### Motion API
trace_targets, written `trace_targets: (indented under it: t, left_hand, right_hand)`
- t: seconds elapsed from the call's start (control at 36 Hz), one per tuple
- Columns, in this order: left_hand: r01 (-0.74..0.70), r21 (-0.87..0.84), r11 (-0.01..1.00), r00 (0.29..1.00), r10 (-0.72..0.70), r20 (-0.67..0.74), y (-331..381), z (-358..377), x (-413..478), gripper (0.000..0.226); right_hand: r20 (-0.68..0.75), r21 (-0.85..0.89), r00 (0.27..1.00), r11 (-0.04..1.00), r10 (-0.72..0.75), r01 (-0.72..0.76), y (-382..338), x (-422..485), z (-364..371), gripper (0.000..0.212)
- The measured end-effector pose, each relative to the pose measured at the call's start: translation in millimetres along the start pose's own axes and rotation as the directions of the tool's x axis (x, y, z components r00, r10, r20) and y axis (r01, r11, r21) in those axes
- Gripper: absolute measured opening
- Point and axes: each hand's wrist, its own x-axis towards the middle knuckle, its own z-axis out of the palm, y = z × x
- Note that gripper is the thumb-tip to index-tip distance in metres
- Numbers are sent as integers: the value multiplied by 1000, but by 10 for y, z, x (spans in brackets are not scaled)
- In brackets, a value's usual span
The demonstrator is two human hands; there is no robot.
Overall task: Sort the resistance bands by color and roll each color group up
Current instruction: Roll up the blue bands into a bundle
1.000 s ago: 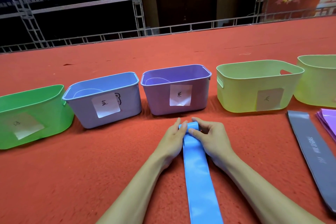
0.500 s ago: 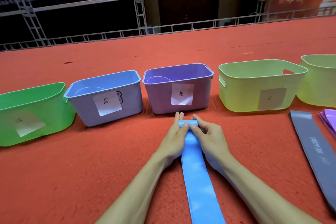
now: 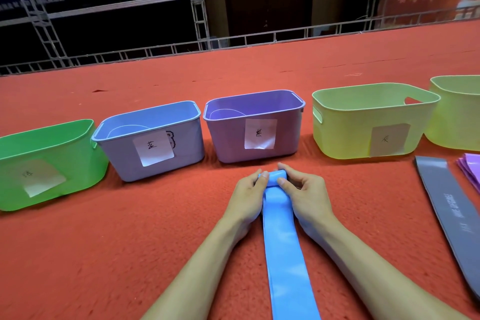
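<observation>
A long blue resistance band point(image 3: 283, 247) lies flat on the red carpet, running from the bottom edge away from me. Its far end is curled into a small roll point(image 3: 274, 178). My left hand point(image 3: 248, 196) pinches the roll's left side and my right hand point(image 3: 302, 192) pinches its right side, thumbs on top. A grey band point(image 3: 452, 218) lies flat on the right. Purple bands point(image 3: 471, 170) are stacked at the right edge, partly cut off.
A row of labelled bins stands beyond my hands: green bin point(image 3: 15, 143), blue bin point(image 3: 181, 112), purple bin point(image 3: 285, 101), yellow-green bin point(image 3: 345, 117) and another yellow-green bin point(image 3: 454, 112) at the right edge. A metal railing point(image 3: 233, 41) borders the carpet's far side.
The roll at the blue band's far end has grown a little thicker as both hands kept turning it. The hands stay at the same spot.
</observation>
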Motion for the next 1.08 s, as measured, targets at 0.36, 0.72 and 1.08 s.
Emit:
trace_targets:
  t: [0.36,0.72,1.08]
  left_hand:
    - [-83,48,995,996,82,22,93,-94,-75,43]
    - [-41,-158,987,999,41,1,74,-133,-77,41]
    - [-98,-149,984,995,97,-17,94,-125,-81,43]
  right_hand:
    - [30,293,986,942,161,-163,6,0,23,44]
    - [56,27,996,997,69,-71,22,-40,22,55]
    - [17,-119,999,992,-30,32,-36,-58,9,59]
